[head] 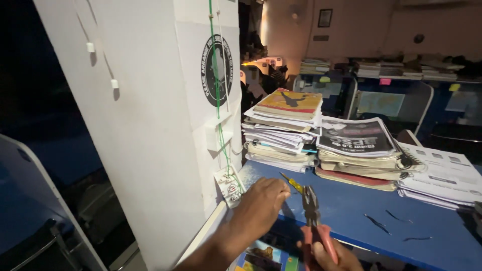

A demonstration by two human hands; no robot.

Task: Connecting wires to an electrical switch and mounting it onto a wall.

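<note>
The left hand (261, 203) is curled around a small screwdriver (292, 183) with a yellow handle, gripping it near the left edge of the blue surface (351, 211), just beside a white switch plate (230, 186) low on the white pillar (150, 125). The right hand (329, 256), at the near edge of the surface, is closed around the red handles of a pair of pliers (312, 213), whose nose points up and away; I cannot tell whether the jaws are open or closed.

Green and white wires (219, 100) run down the pillar face to the plate. For work at that plate, it seems wise to keep the screwdriver tip square to the screw and the pliers clear of the loose wires, gripping only one strand at a time. The dim light makes the small parts hard to read, so slow, steady pressure would suit.

Stacks of books and papers (286, 130) stand along the far edge, well apart from both hands, and short dark wire offcuts (376, 223) lie on the surface to the right.
</note>
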